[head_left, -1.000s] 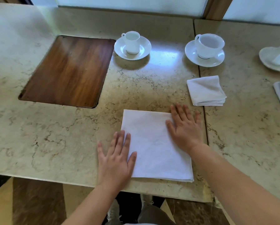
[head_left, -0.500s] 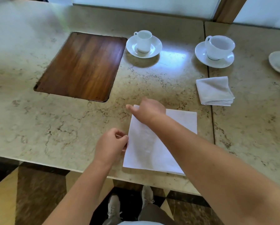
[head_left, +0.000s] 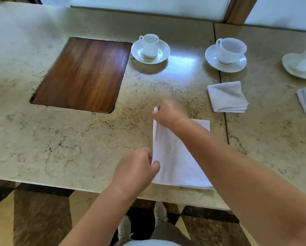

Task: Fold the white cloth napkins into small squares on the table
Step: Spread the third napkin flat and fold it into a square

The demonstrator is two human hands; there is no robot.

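napkin (head_left: pixel 178 157): light, limp cloth | my left hand (head_left: pixel 136 167) pinches near-left corner, right hand (head_left: pixel 170 112) pinches far-left corner | best held by corners

A second ago both hands lay flat on the napkin (head_left: pixel 175 157). Now the left hand (head_left: pixel 137 167) and right hand (head_left: pixel 170 112) pinch its left corners, lifting that edge.
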